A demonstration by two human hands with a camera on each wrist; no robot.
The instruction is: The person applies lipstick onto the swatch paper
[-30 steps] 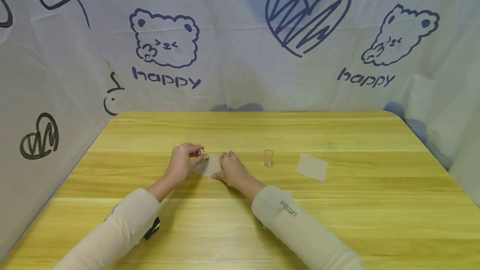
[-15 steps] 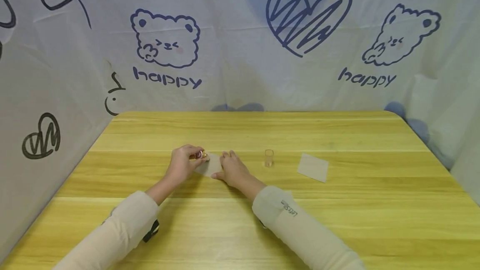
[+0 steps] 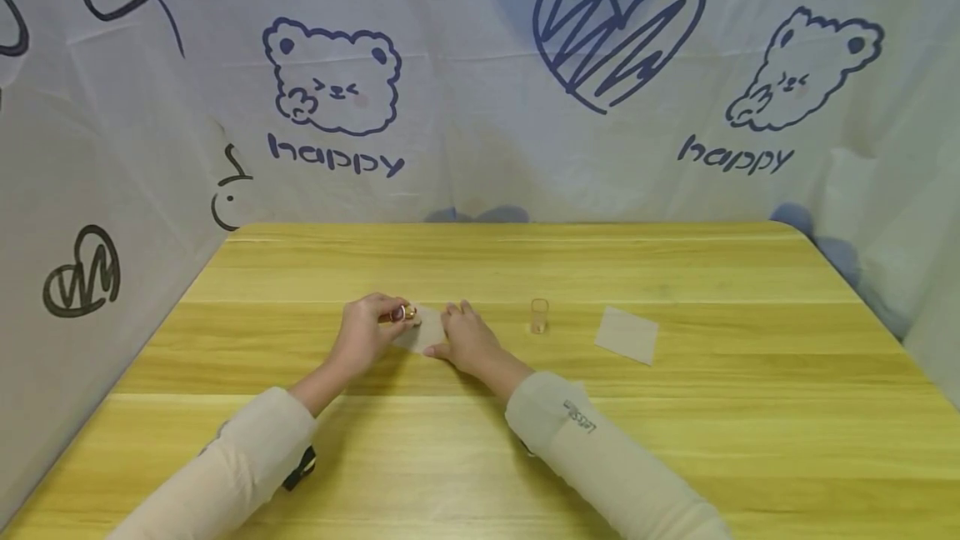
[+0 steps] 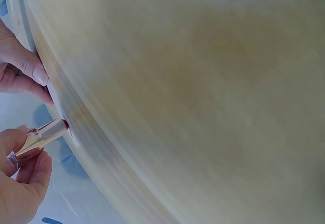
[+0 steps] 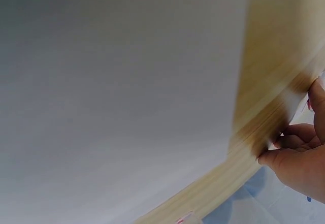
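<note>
In the head view the left hand (image 3: 363,333) pinches a small shiny gold tube (image 3: 406,313), its tip at a pale square of paper (image 3: 425,332). Seen from the left wrist, the tube (image 4: 46,133) is tilted, and its dark red end meets the paper (image 4: 69,125). My right hand (image 3: 471,342) rests on the right part of that paper, thumb at the near edge and fingers at the far side. The right wrist view shows its fingers (image 5: 299,153) spread, pressing down.
Right of the right hand a small clear cap-like piece (image 3: 538,317) with an orange-pink rim is on the wooden table (image 3: 480,457). Farther right lies a second pale paper square (image 3: 627,335). A white cloth with drawings (image 3: 465,107) hangs behind the table.
The left hand and the tube have shifted slightly down and to the right over the paper. The right hand keeps its place on the paper.
</note>
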